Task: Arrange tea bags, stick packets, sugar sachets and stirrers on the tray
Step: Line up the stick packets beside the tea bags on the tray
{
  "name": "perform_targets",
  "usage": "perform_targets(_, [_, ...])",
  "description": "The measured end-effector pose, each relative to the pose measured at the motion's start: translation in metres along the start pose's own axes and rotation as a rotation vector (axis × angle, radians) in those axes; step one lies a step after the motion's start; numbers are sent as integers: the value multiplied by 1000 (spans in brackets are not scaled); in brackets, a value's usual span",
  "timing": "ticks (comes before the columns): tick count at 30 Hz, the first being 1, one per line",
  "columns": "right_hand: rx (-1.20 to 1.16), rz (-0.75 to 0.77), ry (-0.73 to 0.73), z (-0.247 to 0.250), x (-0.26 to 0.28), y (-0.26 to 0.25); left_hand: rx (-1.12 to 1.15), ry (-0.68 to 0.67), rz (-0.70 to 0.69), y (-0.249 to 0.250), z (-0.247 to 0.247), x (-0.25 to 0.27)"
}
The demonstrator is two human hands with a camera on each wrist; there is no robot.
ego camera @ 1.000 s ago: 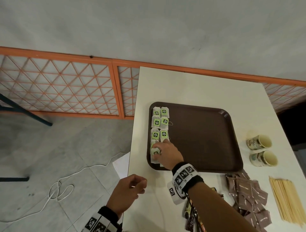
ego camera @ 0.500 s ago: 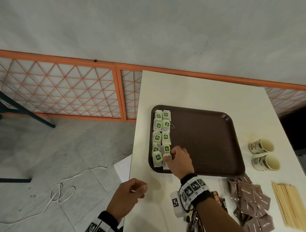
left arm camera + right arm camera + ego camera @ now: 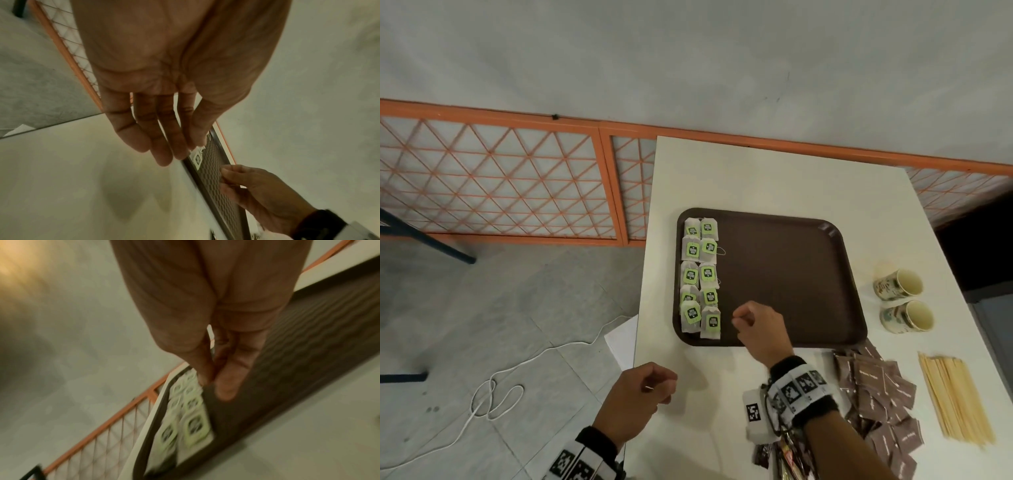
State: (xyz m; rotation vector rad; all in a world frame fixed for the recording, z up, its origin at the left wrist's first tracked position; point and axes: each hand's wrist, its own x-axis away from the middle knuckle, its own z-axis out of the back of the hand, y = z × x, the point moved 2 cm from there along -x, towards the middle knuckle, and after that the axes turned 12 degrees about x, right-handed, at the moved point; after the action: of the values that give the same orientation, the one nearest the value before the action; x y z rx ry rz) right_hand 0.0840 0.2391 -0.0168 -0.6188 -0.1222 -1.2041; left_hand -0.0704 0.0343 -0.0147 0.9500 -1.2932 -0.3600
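Note:
On the white table lies a brown tray [image 3: 791, 274]. Several tea bags [image 3: 702, 277] with green tags lie in two columns along its left side, blurred in the right wrist view [image 3: 193, 426]. My right hand [image 3: 738, 318] hovers over the tray just right of the nearest tea bag, fingers loosely curled and holding nothing [image 3: 216, 382]. My left hand [image 3: 661, 390] hangs at the table's front left corner, relaxed and empty [image 3: 164, 152]. Brown sugar sachets [image 3: 876, 387] and wooden stirrers [image 3: 955, 397] lie off the tray at front right. Stick packets [image 3: 784, 459] are partly hidden under my right wrist.
Two paper cups [image 3: 899, 284] lie on their sides right of the tray. The table's left edge [image 3: 643, 308] drops to a tiled floor with a white cable [image 3: 493, 401]. An orange lattice fence [image 3: 500, 181] runs behind. Most of the tray's surface is bare.
My right hand let go of the nearest tea bag in the right column and drew back to the right over the bare tray. The left hand stayed put.

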Motion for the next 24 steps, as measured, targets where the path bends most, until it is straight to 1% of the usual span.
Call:
perform_targets(3, [19, -126, 49, 31, 22, 44, -128, -71, -43, 2, -17, -4])
perform_targets(6, [73, -238, 94, 50, 60, 91, -311, -85, -94, 3, -45, -7])
perform_targets(8, [117, -254, 66, 50, 91, 118, -377, -80, -127, 0, -64, -7])
perform_targets(12, [210, -225, -92, 27, 139, 161, -454, -82, -129, -10, -105, -5])
perform_targets(13, [228, -222, -110, 22, 144, 167, -485, -73, -112, -12, -116, -6])
perform_targets(15, [218, -190, -100, 20, 146, 169, -549, -27, -72, -16, -139, -8])
perform_targets(17, [217, -134, -94, 20, 138, 164, -624, 29, -42, -18, -160, -11])
perform_targets(20, [243, -132, -182, 16, 120, 158, -755, 80, 8, -14, -190, -14])
perform_targets(22, [319, -107, -214, 8, 112, 157, -850, 120, 29, -9, -209, -15])
perform_targets(24, [428, -60, -223, -1, 108, 159, -897, 178, 37, -3, -225, -19])
